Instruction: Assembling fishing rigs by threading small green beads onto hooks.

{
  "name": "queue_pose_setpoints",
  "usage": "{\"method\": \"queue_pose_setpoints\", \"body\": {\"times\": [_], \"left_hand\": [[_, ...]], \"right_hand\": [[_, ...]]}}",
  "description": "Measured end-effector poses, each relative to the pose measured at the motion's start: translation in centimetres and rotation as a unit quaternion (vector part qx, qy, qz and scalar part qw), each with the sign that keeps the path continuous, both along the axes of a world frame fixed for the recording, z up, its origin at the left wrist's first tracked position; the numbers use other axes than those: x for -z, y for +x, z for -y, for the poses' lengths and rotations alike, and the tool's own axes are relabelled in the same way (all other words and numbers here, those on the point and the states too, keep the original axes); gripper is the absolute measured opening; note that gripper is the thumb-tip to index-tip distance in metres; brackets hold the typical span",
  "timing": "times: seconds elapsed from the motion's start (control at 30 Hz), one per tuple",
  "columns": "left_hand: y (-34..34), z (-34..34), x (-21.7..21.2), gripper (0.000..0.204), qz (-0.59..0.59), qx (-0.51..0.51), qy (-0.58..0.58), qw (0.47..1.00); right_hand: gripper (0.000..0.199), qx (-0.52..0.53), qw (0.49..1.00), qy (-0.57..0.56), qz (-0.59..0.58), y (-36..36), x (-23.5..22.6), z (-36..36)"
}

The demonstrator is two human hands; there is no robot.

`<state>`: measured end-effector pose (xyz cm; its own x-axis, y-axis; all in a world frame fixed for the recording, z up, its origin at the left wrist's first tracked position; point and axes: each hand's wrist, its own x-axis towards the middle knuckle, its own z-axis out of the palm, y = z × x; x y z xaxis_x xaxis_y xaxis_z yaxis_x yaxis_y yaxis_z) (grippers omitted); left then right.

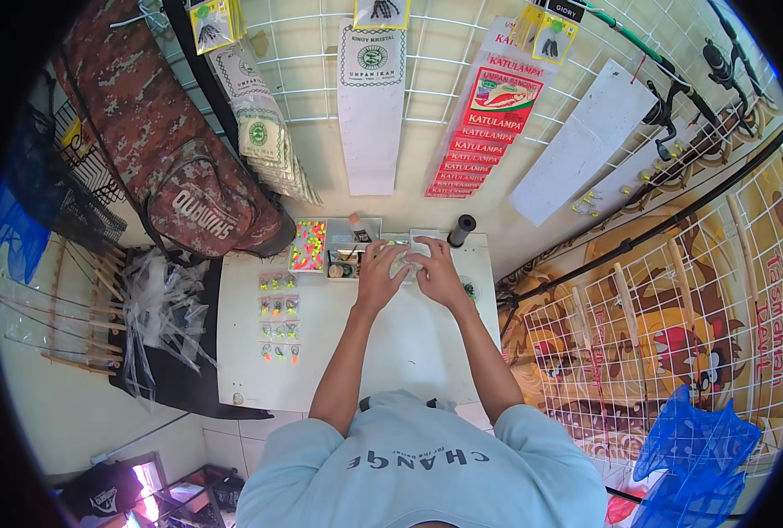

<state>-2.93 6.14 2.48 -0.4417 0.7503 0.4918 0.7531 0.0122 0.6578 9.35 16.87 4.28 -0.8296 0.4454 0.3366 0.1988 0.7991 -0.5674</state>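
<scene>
Left hand: the left hand (379, 271) was out at the far side of the white table (409, 352), fingers curled together, and it looked pinched on the left edge of a small clear plastic packet (406, 261).
Right hand: the right hand (438, 273) sat just beside it, fingers bent inward and closed on the packet's right edge, thumb tucked toward the left hand.
Gap between the hands: narrow; the two hands almost met over the packet, and whether the fingertips touched each other could not be told.
Clear packet: held between both hands, just above the far edge of the table and right in front of the compartment tray (343, 251); its contents were too small to make out.
Compartment tray: at the far edge of the table, left of the hands, its left section full of bright pink and yellow beads (308, 245).
Small packets: rows of little bags with coloured bits (279, 317) lay on the left part of the table, well apart from both hands.
Black cylinder: a dark tube (461, 230) stood at the far right corner of the table, near the right hand but not touching it.
Wall: a wire grid (321, 62) hung with long packaged strips behind the table.
Camouflage bag: a red-brown bag (193, 198) hung to the far left.
</scene>
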Motion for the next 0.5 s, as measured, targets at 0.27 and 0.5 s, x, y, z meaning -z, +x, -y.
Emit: {"method": "queue_pose_setpoints", "body": {"times": [0.27, 0.5], "left_hand": [[0.1, 0.3, -0.1, 0.043, 0.017, -0.006, -0.005, 1.000], [-0.2, 0.4, -0.2, 0.043, 0.025, -0.002, -0.006, 1.000]], "right_hand": [[0.041, 0.010, 1.000, -0.014, -0.021, 0.0, -0.3, 0.1], [0.045, 0.013, 0.998, -0.006, -0.055, 0.2, -0.3, -0.5]]}}
